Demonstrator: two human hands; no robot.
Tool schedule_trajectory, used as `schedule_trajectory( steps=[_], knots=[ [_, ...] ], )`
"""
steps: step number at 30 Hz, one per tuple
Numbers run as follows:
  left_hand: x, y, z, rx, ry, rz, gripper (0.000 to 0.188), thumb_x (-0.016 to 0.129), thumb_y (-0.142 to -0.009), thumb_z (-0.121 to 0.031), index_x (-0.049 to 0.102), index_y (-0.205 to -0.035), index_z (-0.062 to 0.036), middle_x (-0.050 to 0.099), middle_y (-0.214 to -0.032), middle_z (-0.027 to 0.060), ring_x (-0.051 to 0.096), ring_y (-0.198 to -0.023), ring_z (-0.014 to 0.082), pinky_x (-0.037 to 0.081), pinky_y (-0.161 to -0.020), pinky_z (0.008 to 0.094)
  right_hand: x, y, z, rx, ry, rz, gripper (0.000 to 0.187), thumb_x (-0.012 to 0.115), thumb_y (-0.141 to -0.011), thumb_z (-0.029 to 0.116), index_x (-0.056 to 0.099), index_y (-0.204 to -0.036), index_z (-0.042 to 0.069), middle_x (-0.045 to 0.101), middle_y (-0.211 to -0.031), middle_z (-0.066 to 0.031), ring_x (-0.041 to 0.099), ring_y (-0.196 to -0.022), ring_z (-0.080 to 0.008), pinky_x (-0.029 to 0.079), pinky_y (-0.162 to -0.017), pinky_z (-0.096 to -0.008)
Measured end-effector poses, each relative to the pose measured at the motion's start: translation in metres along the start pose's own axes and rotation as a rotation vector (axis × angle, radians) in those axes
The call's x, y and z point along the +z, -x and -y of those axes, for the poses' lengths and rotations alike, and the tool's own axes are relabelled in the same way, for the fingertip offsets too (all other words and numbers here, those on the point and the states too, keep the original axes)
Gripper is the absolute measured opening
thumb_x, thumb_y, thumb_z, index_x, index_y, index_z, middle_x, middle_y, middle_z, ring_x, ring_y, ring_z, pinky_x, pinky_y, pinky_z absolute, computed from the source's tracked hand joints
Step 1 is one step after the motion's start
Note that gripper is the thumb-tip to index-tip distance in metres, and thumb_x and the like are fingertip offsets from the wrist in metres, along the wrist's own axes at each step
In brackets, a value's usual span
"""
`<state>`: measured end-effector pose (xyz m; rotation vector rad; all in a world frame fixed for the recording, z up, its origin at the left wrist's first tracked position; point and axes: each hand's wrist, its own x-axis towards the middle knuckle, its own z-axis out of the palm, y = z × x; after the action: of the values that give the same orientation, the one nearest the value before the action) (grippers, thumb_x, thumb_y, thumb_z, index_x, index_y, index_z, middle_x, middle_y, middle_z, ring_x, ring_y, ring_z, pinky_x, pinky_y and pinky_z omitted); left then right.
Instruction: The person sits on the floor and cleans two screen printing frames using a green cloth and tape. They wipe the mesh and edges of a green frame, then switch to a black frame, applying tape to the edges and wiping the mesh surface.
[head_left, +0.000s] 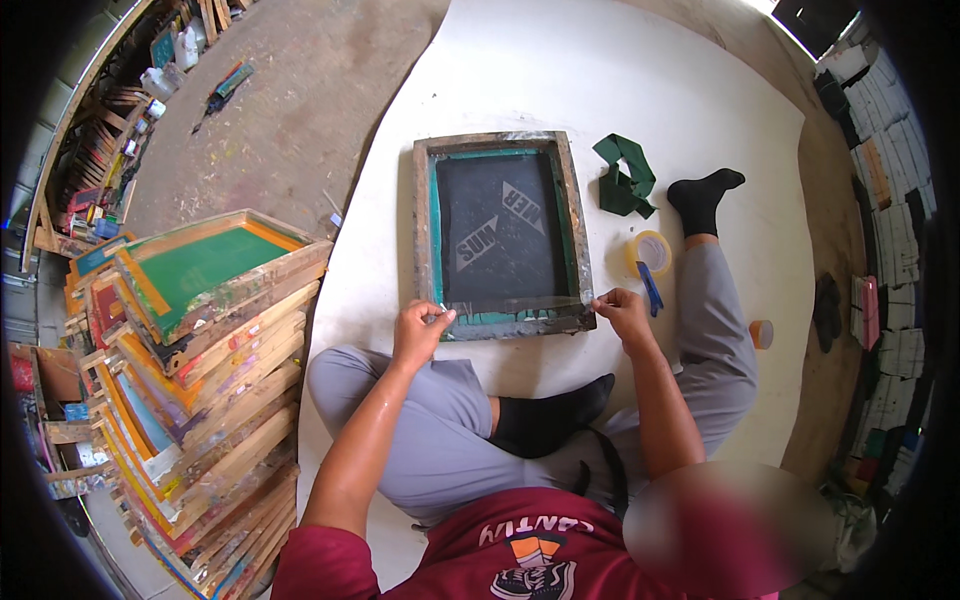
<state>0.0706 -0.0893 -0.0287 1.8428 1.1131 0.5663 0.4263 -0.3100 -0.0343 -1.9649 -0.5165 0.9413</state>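
Maroon shirt (480,560) nearest; forearms (362,440) forward, left hand (418,335) and right hand (626,318) pinch tape (518,302) over frame (422,220).

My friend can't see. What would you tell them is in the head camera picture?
The left hand and right hand pinch a clear strip stretched over the near end of a dark, wood-framed screen. A yellowish tape roll, a blue tool and a green scrap lie to its right; stacked frames stand at the left.
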Motion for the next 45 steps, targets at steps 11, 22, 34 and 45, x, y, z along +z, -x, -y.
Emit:
schedule_trajectory(
  steps=[11, 22, 34, 45],
  knots=[
    [-0.013, -0.01, 0.003, -0.319, 0.233, 0.093, 0.016, 0.084, -0.091, -0.009, 0.075, -0.097, 0.0035, 0.076, -0.087, 0.0084, 0.07, -0.076, 0.0126, 0.06, -0.067, 0.0298, 0.02, -0.001, 0.02, -0.096, 0.133, -0.033, 0.014, 0.082, -0.092, 0.008, 0.076, -0.097, -0.004, 0.072, -0.078, -0.0038, 0.062, -0.069, -0.01, 0.049, -0.061, -0.0281],
    [-0.011, -0.016, 0.002, -0.075, -0.241, 0.004, 0.038, 0.088, -0.083, -0.011, 0.067, -0.113, -0.0028, 0.075, -0.075, 0.0091, 0.07, -0.072, 0.0214, 0.052, -0.072, 0.0365, 0.031, 0.0, 0.045, -0.102, 0.341, -0.05, 0.03, 0.085, -0.087, 0.012, 0.076, -0.113, 0.002, 0.067, -0.071, -0.0069, 0.061, -0.065, -0.0151, 0.049, -0.063, -0.0352],
    [-0.018, -0.018, -0.008, 0.229, -0.536, 0.007, 0.019, 0.083, -0.086, -0.021, 0.07, -0.1, -0.0171, 0.074, -0.082, -0.0039, 0.063, -0.089, 0.0234, 0.044, -0.086, 0.0416, 0.044, 0.002, 0.049, -0.178, 0.562, -0.076, 0.021, 0.077, -0.093, 0.021, 0.065, -0.106, 0.012, 0.075, -0.096, -0.0124, 0.071, -0.09, -0.0391, 0.052, -0.076, -0.0501],
    [-0.025, -0.021, -0.009, 0.395, -0.693, 0.139, 0.006, 0.08, -0.086, -0.02, 0.076, -0.09, -0.0174, 0.072, -0.087, -0.0024, 0.061, -0.091, 0.024, 0.045, -0.081, 0.0405, 0.043, 0.005, 0.055, -0.426, 0.749, -0.022, 0.012, 0.07, -0.093, 0.018, 0.079, -0.101, 0.021, 0.074, -0.094, -0.0043, 0.074, -0.085, -0.0325, 0.057, -0.072, -0.0461]
  ],
)
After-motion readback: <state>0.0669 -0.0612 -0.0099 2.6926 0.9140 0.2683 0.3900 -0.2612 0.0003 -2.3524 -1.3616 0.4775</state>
